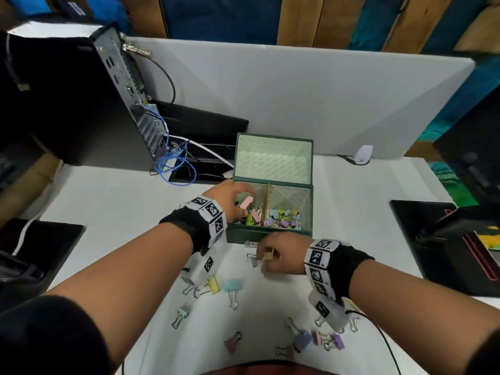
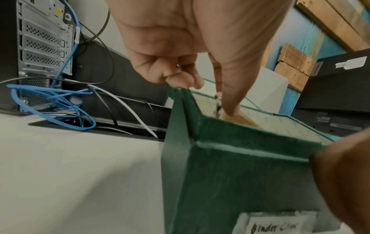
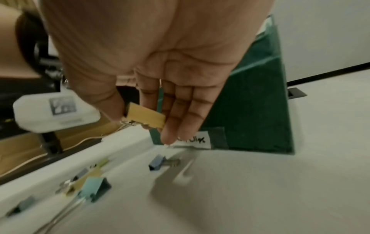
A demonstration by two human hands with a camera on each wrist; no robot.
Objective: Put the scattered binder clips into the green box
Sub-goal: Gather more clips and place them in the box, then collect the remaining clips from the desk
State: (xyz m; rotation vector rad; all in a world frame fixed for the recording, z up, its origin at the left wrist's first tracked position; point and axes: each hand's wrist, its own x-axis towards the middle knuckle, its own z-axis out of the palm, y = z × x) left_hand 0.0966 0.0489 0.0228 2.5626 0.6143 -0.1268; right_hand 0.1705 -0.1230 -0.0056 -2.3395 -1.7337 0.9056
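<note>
The green box (image 1: 267, 235) stands open mid-table, lid upright, with a wooden divider (image 1: 266, 205) and several pastel clips in both compartments. My left hand (image 1: 238, 201) reaches over the left compartment; its thumb (image 2: 230, 102) and forefinger point down inside and pinch a pink binder clip (image 1: 246, 203). The clip is hidden in the left wrist view. My right hand (image 1: 267, 257) hovers just in front of the box's labelled front wall (image 3: 250, 110) and pinches a tan binder clip (image 3: 146, 116) between thumb and fingers. A blue clip (image 3: 157, 163) lies on the table right below it.
Several loose clips lie near me, among them a yellow one (image 1: 213, 285), a light blue one (image 1: 232, 285) and a purple one (image 1: 304, 339). A computer tower (image 1: 81, 104) with tangled blue cables (image 1: 173, 163) stands at the back left. Black pads (image 1: 433, 239) flank the table.
</note>
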